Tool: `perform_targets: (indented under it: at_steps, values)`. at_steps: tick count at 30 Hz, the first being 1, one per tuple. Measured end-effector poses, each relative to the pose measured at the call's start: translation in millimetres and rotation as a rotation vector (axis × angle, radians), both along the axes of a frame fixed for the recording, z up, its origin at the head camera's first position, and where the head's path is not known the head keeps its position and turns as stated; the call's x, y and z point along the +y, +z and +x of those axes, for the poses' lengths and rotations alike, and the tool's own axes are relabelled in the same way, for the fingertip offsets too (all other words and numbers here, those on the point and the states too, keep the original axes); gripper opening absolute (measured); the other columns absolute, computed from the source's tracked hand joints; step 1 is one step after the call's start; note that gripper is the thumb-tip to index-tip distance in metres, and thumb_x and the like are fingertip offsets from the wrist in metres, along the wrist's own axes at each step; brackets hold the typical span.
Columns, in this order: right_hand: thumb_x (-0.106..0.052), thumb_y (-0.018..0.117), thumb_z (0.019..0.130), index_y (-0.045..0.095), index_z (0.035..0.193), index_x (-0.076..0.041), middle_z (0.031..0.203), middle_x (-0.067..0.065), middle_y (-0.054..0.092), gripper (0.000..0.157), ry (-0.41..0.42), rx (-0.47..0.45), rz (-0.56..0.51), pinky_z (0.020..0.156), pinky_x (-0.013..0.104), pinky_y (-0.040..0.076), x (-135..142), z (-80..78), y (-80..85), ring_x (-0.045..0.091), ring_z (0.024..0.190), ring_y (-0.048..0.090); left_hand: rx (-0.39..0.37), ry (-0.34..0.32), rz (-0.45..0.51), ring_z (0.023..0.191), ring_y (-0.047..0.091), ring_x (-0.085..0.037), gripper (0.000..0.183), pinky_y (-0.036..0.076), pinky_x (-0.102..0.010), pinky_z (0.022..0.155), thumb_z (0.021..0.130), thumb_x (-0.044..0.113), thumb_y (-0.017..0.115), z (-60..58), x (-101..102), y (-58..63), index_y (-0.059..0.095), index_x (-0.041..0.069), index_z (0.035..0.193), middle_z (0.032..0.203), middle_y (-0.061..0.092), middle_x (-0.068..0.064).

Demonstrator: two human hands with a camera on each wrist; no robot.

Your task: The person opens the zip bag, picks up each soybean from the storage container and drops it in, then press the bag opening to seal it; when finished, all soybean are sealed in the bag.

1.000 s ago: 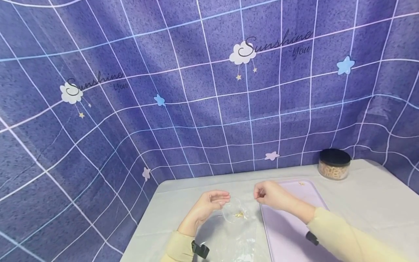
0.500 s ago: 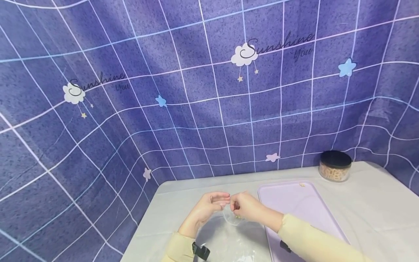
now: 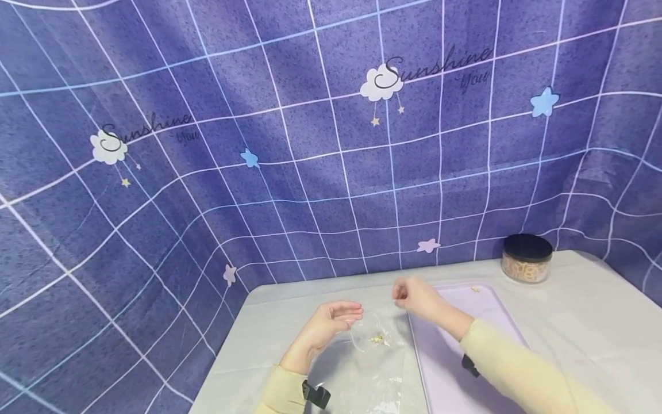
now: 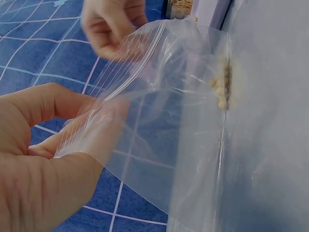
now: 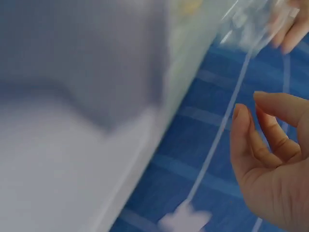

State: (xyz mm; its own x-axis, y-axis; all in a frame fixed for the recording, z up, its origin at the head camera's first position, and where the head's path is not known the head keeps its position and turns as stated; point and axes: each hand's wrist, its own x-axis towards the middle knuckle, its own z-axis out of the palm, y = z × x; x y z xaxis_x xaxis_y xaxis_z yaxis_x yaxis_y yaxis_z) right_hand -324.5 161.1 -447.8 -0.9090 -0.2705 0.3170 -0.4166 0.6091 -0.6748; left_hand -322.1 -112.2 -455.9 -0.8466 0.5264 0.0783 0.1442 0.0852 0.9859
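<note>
A clear zip-lock bag (image 4: 159, 121) has its mouth spread into a round opening. My left hand (image 3: 323, 328) pinches the zip edge between thumb and fingers. Small pale-yellow pieces (image 4: 220, 89) lie together deep inside the bag, and these pieces (image 3: 377, 339) show through the plastic in the head view. To the right of the opening, clear of the bag, my right hand (image 3: 419, 299) hovers near the tray's far left corner. In the right wrist view its fingers are loosely bent, with a gap between thumb and fingertips (image 5: 240, 113) and nothing held.
A lilac tray (image 3: 439, 359) lies right of the bag, with a small pale piece (image 3: 476, 289) near its far edge. Behind it on the right stands a black-lidded jar (image 3: 527, 261) of ring-shaped bits. A purple grid-patterned curtain (image 3: 331, 201) rises behind the table.
My right hand went from beside the tray leftward to the bag's opening, then drew back up and to the right. My left hand has stayed in place on the bag.
</note>
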Motion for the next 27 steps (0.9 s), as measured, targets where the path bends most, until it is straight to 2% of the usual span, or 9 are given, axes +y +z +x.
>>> perform_targets:
  at_steps: [6, 9, 14, 17, 21, 27]
  values:
    - [0.005, 0.072, 0.075, 0.067, 0.082, 0.002, 0.078, 0.008, 0.069, 0.010, -0.146, 0.016, -0.028, 0.073, 0.044, 0.060, 64.7, -21.7, -14.8, 0.024, 0.074, 0.066, -0.010, -0.008, -0.001, 0.124, 0.059, -0.044, 0.057, 0.045, -0.050, 0.110, 0.077, -0.017, 0.049, -1.2, 1.4, 1.7, 0.052, -0.018, 0.134, 0.131, 0.060, -0.032]
    - [0.003, 0.072, 0.075, 0.068, 0.083, 0.004, 0.077, 0.009, 0.069, 0.009, -0.219, 0.017, -0.020, 0.073, 0.046, 0.059, 92.9, -25.4, -20.3, 0.025, 0.072, 0.064, -0.003, -0.018, -0.001, 0.124, 0.058, -0.045, 0.057, 0.044, -0.053, 0.110, 0.078, -0.017, 0.049, -1.2, 1.6, 1.9, 0.051, -0.019, 0.135, 0.132, 0.059, -0.033]
    - [-0.002, 0.070, 0.072, 0.070, 0.083, 0.002, 0.078, 0.012, 0.069, 0.011, -0.360, -0.010, 0.055, 0.069, 0.047, 0.056, 128.2, -27.7, -24.9, 0.027, 0.071, 0.063, 0.008, -0.026, 0.006, 0.124, 0.059, -0.044, 0.056, 0.045, -0.051, 0.109, 0.079, -0.016, 0.049, -1.1, 1.3, 1.7, 0.051, -0.019, 0.134, 0.133, 0.059, -0.033]
    - [-0.002, 0.070, 0.071, 0.069, 0.080, 0.001, 0.078, 0.014, 0.068, 0.010, -0.415, -0.020, 0.096, 0.068, 0.049, 0.055, 141.1, -28.1, -28.0, 0.030, 0.071, 0.062, 0.003, -0.023, 0.007, 0.124, 0.059, -0.044, 0.056, 0.045, -0.050, 0.109, 0.079, -0.016, 0.049, -0.8, 0.9, 2.3, 0.051, -0.019, 0.134, 0.132, 0.059, -0.033]
    - [-0.001, 0.065, 0.069, 0.066, 0.071, -0.002, 0.069, 0.010, 0.064, 0.003, -0.436, 0.009, 0.136, 0.063, 0.047, 0.055, 151.2, -28.0, -35.8, 0.028, 0.065, 0.059, 0.002, -0.011, 0.007, 0.123, 0.060, -0.043, 0.056, 0.046, -0.050, 0.109, 0.078, -0.017, 0.049, -0.5, 0.9, 2.3, 0.052, -0.018, 0.134, 0.131, 0.060, -0.032]
    - [0.000, 0.061, 0.070, 0.064, 0.065, -0.006, 0.065, 0.008, 0.062, 0.008, -0.446, 0.020, 0.172, 0.059, 0.044, 0.053, 155.5, -27.1, -44.0, 0.026, 0.062, 0.056, -0.009, 0.001, 0.001, 0.123, 0.059, -0.044, 0.056, 0.044, -0.052, 0.110, 0.078, -0.017, 0.049, -2.2, 1.3, 2.6, 0.053, -0.017, 0.134, 0.131, 0.060, -0.033]
